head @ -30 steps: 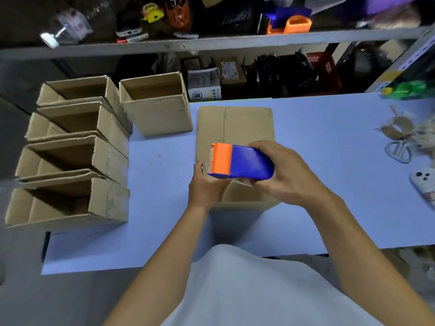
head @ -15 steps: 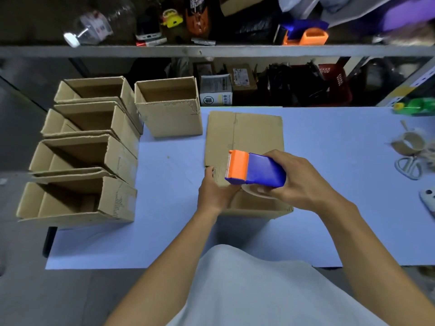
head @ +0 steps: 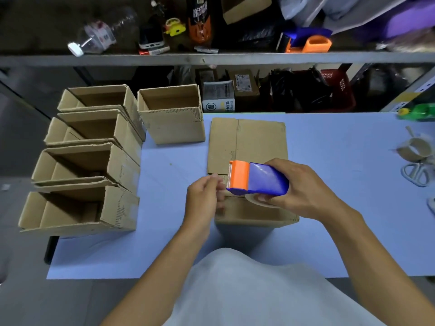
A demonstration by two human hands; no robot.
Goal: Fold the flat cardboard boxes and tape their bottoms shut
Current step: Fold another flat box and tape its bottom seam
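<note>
The right hand is wrapped around the blue body of the tape dispenser, orange cutter end pointing left, held just above the folded cardboard box that sits bottom-up on the blue table right in front of the person. The left hand comes in at the cutter with fingers curled, fingertips pinching at what looks like the loose tape end (the clear tape itself is too faint to be sure). Beyond the box lies a flat cardboard blank, still unfolded, and off to the left stand the finished boxes, with one more upright box just beside the blank.

How will it handle? The box is likely light and hollow, stiff at its creases but ready to slide or cave under a hard press, so it wants steadying on its edge or corner while the tape runs along the bottom seam. The dispenser is rigid plastic: hold the body, keep clear of the serrated blade.
</note>
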